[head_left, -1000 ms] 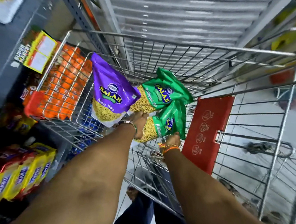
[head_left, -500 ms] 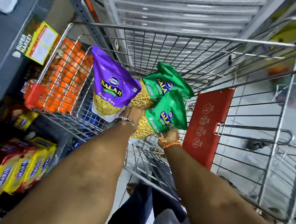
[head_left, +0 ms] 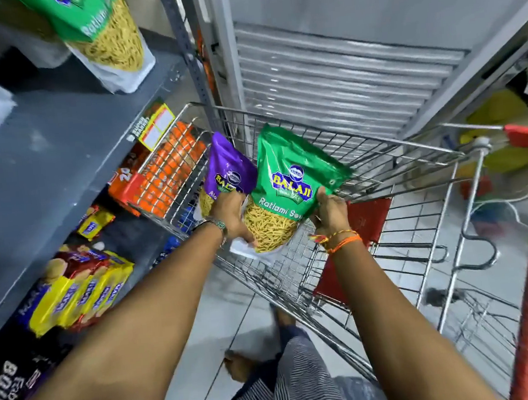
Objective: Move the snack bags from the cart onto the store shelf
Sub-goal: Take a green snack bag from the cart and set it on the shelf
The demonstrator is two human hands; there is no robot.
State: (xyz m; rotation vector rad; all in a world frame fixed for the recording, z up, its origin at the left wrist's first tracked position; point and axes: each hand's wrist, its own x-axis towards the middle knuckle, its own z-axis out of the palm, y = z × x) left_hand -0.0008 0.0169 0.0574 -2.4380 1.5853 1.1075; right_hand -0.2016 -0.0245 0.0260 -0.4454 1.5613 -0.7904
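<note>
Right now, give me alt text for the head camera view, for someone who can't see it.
Over a wire shopping cart, the person's left hand and right hand lift a green Balaji Ratlami Sev bag; the left hand also grips a purple Balaji bag. At left, a grey store shelf already holds a matching green bag.
</note>
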